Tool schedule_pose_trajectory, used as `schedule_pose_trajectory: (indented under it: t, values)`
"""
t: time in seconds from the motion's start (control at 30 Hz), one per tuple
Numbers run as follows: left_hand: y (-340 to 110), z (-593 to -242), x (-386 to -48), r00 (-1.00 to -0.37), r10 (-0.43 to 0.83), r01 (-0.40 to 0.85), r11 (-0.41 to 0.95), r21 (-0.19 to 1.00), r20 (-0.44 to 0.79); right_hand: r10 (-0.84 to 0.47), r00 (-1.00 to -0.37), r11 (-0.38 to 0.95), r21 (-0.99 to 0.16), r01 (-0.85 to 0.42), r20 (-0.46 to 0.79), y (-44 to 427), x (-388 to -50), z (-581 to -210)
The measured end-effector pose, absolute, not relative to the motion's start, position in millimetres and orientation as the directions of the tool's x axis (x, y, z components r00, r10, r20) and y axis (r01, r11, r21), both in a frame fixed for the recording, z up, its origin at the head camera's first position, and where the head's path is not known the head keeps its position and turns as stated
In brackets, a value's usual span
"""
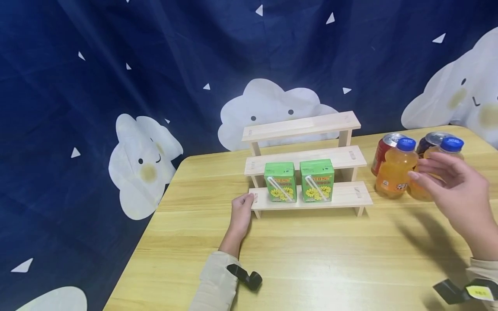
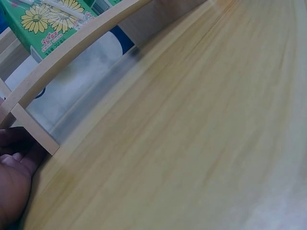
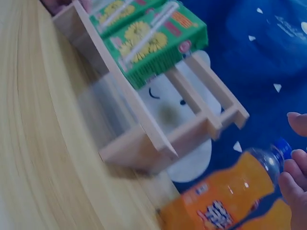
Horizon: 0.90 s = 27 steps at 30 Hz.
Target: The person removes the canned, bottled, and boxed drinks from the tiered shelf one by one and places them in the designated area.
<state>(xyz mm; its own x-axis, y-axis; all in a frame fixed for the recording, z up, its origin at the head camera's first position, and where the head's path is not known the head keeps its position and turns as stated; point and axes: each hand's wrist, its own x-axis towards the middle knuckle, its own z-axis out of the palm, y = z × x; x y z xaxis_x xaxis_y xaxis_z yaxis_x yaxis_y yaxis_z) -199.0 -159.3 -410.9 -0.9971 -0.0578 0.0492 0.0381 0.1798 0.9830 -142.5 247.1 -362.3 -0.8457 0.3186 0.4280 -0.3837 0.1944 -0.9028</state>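
Observation:
A three-step wooden display rack (image 1: 350, 196) stands on the table. Its lowest step bears two green drink cartons, the left carton (image 1: 280, 183) and the right carton (image 1: 317, 182), each with a straw on its front. My left hand (image 1: 240, 214) grips the left end of that lowest step, its fingers (image 2: 14, 163) curled beside the support in the left wrist view. To the right of the rack stand two orange soda bottles with blue caps, the nearer-left bottle (image 1: 396, 172) and the right bottle (image 1: 417, 190). Beside the right bottle, my right hand (image 1: 457, 185) holds nothing, fingers loosely bent and thumb apart.
Behind the bottles stand a red can (image 1: 382, 151) and a dark can (image 1: 425, 142). A blue curtain (image 1: 186, 52) with white clouds hangs behind the wooden table (image 1: 311, 250). The rack's middle step (image 1: 334, 157) and top step (image 1: 303, 125) rise toward the curtain.

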Motion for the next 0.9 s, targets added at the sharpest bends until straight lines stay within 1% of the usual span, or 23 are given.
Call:
schedule_pose_trajectory:
  t: [0.07,0.1,0.2,0.23,0.4,0.53,0.73,0.9]
  values:
    - [-159,-411,-198,-0.997,-0.06,0.042,0.182,0.982,0.053,0.281,-0.859,0.133,-0.904,-0.406,0.428,240,-144,-362]
    - [-159,-412,-198,-0.997,-0.06,0.043,0.184,0.982,0.055,0.261,-0.866,0.13,-0.905,-0.405,0.426,236,-145,-362]
    - [-159,-412,-197,-0.997,-0.057,0.047,0.187,0.981,0.058,0.206,-0.892,0.146,-0.914,-0.379,0.403,225,-147,-362]
    - [-159,-412,-197,-0.997,-0.055,0.047,0.189,0.981,0.058,0.187,-0.901,0.178,-0.916,-0.36,0.391,222,-148,-361]
    - [-159,-411,-198,-0.997,-0.053,0.042,0.194,0.98,0.053,0.096,-0.933,0.174,-0.929,-0.328,0.348,206,-152,-360]
    - [-160,-410,-199,-0.997,-0.059,0.039,0.193,0.98,0.052,0.042,-0.94,0.286,-0.905,-0.314,0.34,192,-157,-361]
    - [-159,-411,-199,-0.996,-0.061,0.044,0.2,0.979,0.057,-0.061,-0.943,0.261,-0.907,-0.33,0.326,167,-164,-365]
    - [-159,-410,-198,-0.997,-0.053,0.048,0.199,0.979,0.059,-0.096,-0.95,0.26,-0.914,-0.312,0.297,147,-172,-367]
